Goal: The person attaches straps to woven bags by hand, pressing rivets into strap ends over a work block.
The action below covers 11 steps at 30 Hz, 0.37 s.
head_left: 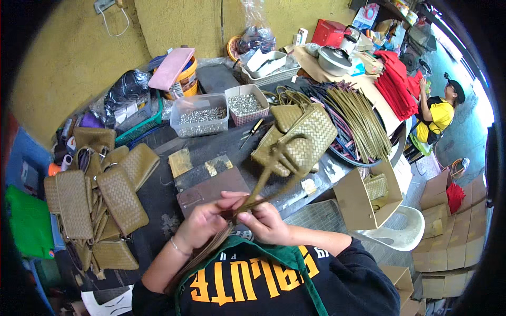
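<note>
Both of my hands meet close to my chest, gripping long thin olive-brown straps (261, 184). My left hand (204, 224), with a bracelet at its wrist, has its fingers curled round them. Beside it, my right hand (263, 224) pinches the same straps between thumb and fingers. The straps stretch up, a little blurred, in front of woven olive pouches (314, 129) on the table. Between the hands, the exact spot they work on is hidden by fingers. A flat brown slab (212, 190) lies just beyond my left hand.
More woven pouches (124, 200) are heaped at left. Farther back stand a clear tub of metal bits (199, 118), a smaller basket (246, 104) and a screwdriver (256, 126). Many olive strips (358, 121) fill a round tray. A cardboard box (350, 203) sits right; a person (440, 113) stands beyond.
</note>
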{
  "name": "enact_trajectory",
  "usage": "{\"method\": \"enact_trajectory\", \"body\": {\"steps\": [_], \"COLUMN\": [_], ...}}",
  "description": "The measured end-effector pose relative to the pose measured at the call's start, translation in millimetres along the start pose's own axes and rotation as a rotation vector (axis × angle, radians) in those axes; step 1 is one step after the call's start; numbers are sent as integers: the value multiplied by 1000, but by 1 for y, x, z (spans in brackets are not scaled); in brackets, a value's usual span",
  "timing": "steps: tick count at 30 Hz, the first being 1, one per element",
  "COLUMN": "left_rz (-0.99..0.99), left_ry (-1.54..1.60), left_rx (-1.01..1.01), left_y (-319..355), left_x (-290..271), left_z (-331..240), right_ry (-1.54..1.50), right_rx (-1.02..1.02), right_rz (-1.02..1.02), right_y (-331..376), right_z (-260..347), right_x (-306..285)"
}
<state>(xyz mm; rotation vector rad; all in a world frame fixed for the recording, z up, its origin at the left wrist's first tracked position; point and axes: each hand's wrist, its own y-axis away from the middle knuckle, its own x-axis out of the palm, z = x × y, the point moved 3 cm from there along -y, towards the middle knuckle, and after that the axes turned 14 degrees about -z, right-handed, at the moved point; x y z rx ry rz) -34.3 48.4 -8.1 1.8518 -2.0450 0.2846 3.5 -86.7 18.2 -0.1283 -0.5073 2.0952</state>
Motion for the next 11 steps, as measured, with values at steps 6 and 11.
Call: {"method": "enact_trajectory", "body": {"steps": [6, 11], "left_rz": [172, 138], "left_ry": [269, 245], "left_rx": [-270, -271], "left_y": [-10, -20], "left_x": [-27, -20], "left_z": [20, 27], "right_ry": [118, 858], "right_rx": [-127, 101], "right_rz": [-588, -725], "right_y": [-46, -128], "right_z": [68, 41], "right_x": [-60, -202]}}
